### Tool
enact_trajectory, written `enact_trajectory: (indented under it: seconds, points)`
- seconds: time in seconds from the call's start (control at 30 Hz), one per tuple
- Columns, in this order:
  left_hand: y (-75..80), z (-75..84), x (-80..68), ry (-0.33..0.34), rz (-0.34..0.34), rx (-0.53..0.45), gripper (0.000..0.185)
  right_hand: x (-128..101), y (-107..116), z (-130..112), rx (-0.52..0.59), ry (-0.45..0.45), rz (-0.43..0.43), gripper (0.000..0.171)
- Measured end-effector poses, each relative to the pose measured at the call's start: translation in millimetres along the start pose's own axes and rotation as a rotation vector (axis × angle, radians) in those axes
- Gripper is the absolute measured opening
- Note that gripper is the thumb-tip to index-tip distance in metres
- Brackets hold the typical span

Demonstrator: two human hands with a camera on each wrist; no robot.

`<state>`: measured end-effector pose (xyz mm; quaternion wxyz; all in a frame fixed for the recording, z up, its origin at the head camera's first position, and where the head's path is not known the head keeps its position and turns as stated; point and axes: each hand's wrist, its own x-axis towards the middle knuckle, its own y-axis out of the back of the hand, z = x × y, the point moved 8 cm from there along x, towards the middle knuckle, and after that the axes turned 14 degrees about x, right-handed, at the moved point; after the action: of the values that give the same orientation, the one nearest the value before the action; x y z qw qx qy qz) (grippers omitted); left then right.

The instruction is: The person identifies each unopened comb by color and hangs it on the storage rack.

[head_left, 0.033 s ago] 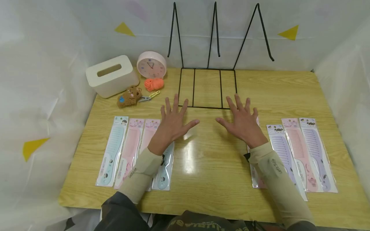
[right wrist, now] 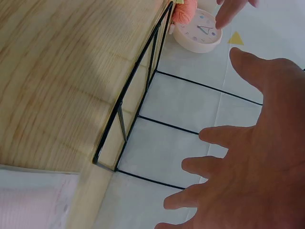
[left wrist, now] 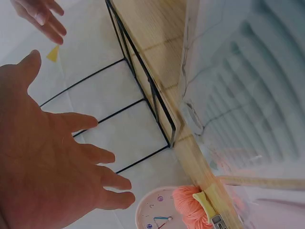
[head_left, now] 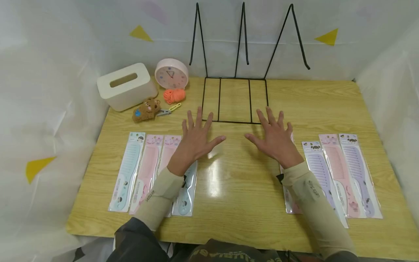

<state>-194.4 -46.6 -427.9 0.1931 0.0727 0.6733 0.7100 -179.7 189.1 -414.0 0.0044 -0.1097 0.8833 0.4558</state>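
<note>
Both hands are spread with straight fingers, palms down over the table, holding nothing. My left hand (head_left: 196, 140) hovers above the left group of packaged combs, partly covering a pink comb (head_left: 170, 149) and a blue comb (head_left: 186, 196). Another blue comb (head_left: 127, 171) and a pink comb (head_left: 148, 171) lie farther left. My right hand (head_left: 276, 140) is above a mostly hidden pink package (head_left: 291, 203). To its right lie a purple comb (head_left: 322, 174), a pink comb (head_left: 342, 174) and another purple comb (head_left: 360, 174). Beyond the fingertips stands a black wire rack (head_left: 235, 122) with three upright hooks.
At the back left are a white tissue box (head_left: 131, 94), a pink round clock (head_left: 171, 74), orange yarn (head_left: 174, 95), a brown plush bear (head_left: 146, 110) and a small yellow-handled clipper (head_left: 169, 110). White sheeting (head_left: 386, 43) encloses the table (head_left: 239, 211) at the back and sides.
</note>
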Motion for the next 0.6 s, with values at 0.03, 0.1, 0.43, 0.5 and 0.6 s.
enact_trajectory:
  seconds: [0.03, 0.1, 0.43, 0.5, 0.6]
  points:
    - [-0.5, -0.9, 2.3, -0.010, -0.019, -0.009, 0.093, 0, 1, 2, 0.012, -0.004, 0.000, 0.094]
    - [-1.1, -3.8, 6.3, -0.031, -0.061, -0.026, 0.093, -1, 5, 7, 0.026, -0.010, 0.007, 0.094]
    - [33.7, -63.9, 32.9, -0.153, -0.107, -0.257, 0.072, -16, 52, 27, 0.165, -0.076, 0.040, 0.086]
    - [38.8, -72.6, 40.0, -0.166, -0.087, -0.257, 0.066, -20, 62, 33, 0.180, -0.096, 0.035, 0.084]
    - [39.6, -77.8, 49.0, -0.189, -0.069, -0.242, 0.062, -29, 70, 45, 0.206, -0.148, 0.029, 0.079]
